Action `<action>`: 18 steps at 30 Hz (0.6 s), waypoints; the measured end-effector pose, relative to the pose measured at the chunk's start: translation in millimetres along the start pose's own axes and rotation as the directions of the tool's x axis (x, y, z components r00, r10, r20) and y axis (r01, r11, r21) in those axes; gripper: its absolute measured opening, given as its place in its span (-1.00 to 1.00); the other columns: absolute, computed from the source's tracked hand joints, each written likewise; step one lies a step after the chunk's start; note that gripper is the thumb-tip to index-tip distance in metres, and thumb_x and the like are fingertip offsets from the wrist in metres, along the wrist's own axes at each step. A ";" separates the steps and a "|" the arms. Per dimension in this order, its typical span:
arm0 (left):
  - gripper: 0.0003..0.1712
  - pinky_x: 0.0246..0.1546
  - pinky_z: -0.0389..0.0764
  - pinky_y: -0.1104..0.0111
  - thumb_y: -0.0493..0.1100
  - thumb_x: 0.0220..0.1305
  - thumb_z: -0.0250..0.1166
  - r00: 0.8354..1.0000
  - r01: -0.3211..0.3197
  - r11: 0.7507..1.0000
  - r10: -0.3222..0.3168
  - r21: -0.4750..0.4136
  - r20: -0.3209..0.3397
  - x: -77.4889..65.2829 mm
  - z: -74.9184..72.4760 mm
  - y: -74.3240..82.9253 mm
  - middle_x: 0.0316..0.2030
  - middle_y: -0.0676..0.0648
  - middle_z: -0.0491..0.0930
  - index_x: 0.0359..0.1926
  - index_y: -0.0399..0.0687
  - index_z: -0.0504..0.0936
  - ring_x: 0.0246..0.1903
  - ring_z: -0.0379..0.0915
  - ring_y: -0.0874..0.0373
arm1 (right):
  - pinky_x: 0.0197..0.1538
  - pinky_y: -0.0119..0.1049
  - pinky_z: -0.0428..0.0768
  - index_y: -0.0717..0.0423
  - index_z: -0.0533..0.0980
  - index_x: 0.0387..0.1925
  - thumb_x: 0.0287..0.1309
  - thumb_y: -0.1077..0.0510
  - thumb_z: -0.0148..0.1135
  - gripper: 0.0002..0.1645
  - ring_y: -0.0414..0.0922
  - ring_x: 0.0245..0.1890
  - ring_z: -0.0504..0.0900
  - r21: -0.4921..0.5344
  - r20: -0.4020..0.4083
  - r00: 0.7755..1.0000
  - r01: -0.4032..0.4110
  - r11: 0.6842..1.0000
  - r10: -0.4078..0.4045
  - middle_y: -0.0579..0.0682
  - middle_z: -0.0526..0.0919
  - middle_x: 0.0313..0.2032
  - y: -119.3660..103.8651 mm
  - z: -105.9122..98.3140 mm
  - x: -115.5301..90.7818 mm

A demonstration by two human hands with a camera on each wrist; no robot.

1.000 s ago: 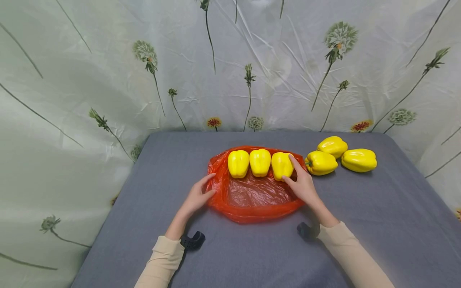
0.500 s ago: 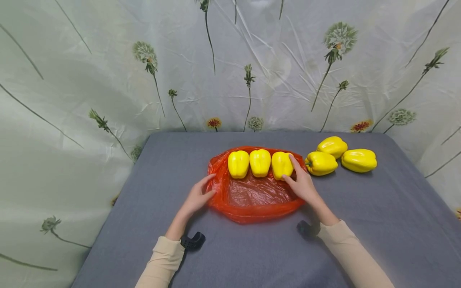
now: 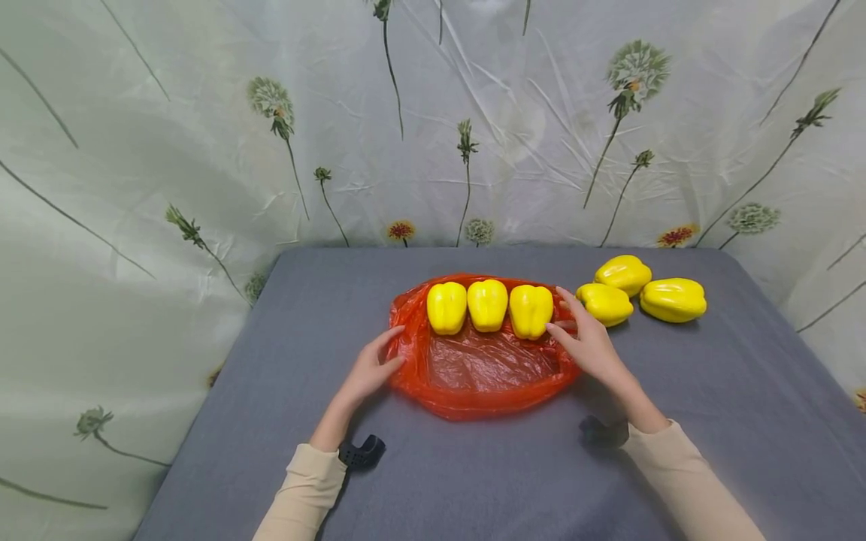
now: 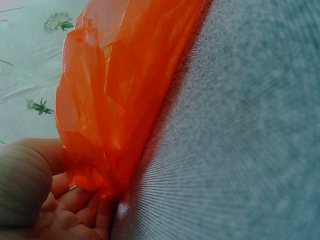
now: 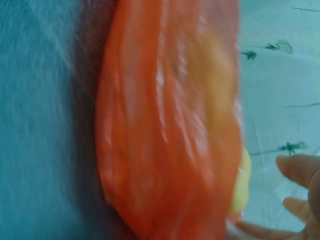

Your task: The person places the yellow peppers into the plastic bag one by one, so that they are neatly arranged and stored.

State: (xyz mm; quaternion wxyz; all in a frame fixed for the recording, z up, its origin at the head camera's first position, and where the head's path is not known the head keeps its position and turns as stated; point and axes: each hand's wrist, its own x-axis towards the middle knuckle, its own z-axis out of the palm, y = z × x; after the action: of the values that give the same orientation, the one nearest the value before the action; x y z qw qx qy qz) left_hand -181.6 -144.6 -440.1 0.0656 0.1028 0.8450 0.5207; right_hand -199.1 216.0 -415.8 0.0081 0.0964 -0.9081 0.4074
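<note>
In the head view a red plastic bag [image 3: 473, 398] lies spread on the table with its mouth facing up. Three yellow bell peppers stand in a row along its far side: a left one [image 3: 446, 308], a middle one [image 3: 488, 306] and a right one [image 3: 531, 312]. My left hand [image 3: 368, 368] holds the bag's left end; in the left wrist view the red film [image 4: 115, 100] sits between thumb and fingers. My right hand [image 3: 591, 346] is spread beside the right pepper, over the bag's right edge, holding nothing. The right wrist view is blurred.
Outside the bag, to its right, lie three more yellow bell peppers: a near one [image 3: 607, 304], a far one [image 3: 624, 275] and a rightmost one [image 3: 673, 300]. Grey cloth covers the table [image 3: 325, 300]. A flower-patterned curtain [image 3: 541, 188] hangs behind.
My right hand has let go of the right pepper in the bag and shifted to the right with fingers spread. My left hand and the peppers stay in place.
</note>
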 end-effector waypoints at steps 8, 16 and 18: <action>-0.39 0.32 0.24 -0.07 -0.34 0.25 0.14 1.000 -0.009 1.000 0.009 0.010 -0.001 -0.9 0.1 1.2 0.29 -0.36 0.29 0.32 -0.29 0.25 0.30 0.21 -0.25 | 0.03 0.01 0.59 0.13 0.04 0.41 0.32 0.11 0.03 -0.29 0.26 0.04 0.53 0.023 -0.133 0.987 0.090 0.996 -0.086 0.39 0.36 0.21 7.8 -27.7 -3.3; -0.38 0.32 0.25 -0.07 -0.31 0.25 0.16 1.000 -0.021 1.000 0.021 -0.002 -0.016 9.0 5.2 -26.8 0.30 -0.32 0.29 0.33 -0.19 0.26 0.30 0.22 -0.22 | -0.19 -0.91 0.34 0.18 0.13 0.36 0.26 0.24 0.07 -0.33 -0.74 -0.19 0.34 0.058 -0.328 0.936 0.154 0.986 -0.126 0.41 0.41 0.14 36.1 -55.5 7.3; -0.38 0.30 0.28 -0.06 -0.28 0.26 0.17 0.999 -0.027 1.000 0.027 0.003 -0.022 12.7 6.7 -37.0 0.31 -0.28 0.31 0.33 -0.12 0.27 0.30 0.24 -0.19 | -0.17 -0.90 0.33 0.19 0.15 0.35 0.27 0.25 0.07 -0.35 -0.74 -0.18 0.33 0.051 -0.370 0.920 0.158 0.986 -0.128 0.41 0.42 0.13 44.2 -57.5 10.2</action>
State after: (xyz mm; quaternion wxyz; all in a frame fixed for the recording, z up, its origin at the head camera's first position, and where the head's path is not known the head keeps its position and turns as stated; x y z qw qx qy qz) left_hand -196.4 -151.8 -476.2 0.0493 0.1084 0.8448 0.5216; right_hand -220.8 285.6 -409.1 0.2029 0.0853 -0.8641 0.4526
